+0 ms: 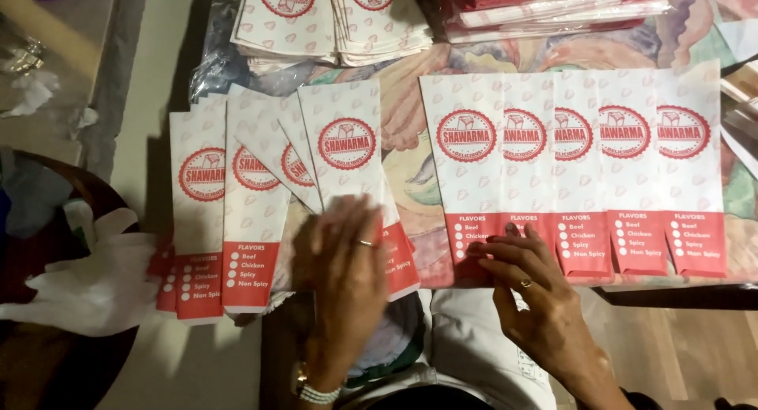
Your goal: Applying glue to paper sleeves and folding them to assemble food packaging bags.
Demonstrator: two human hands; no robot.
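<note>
Fanning flat paper bags across the desk [426,181], the left hand [347,276] lies spread-fingered on the left pile [253,213] while the right hand [533,288], fingers loosely extended, touches the overlapped right row [584,165], which likely needs even spacing next.

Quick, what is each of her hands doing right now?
Left hand: open, flat on the fanned paper bags, gripping nothing.
Right hand: open, fingers resting on the row of bags.

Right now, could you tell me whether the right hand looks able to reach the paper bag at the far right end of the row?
Probably yes. The right hand rests on the row's leftmost bag; the far-right bag lies flat and uncovered, nothing standing between them.
</note>
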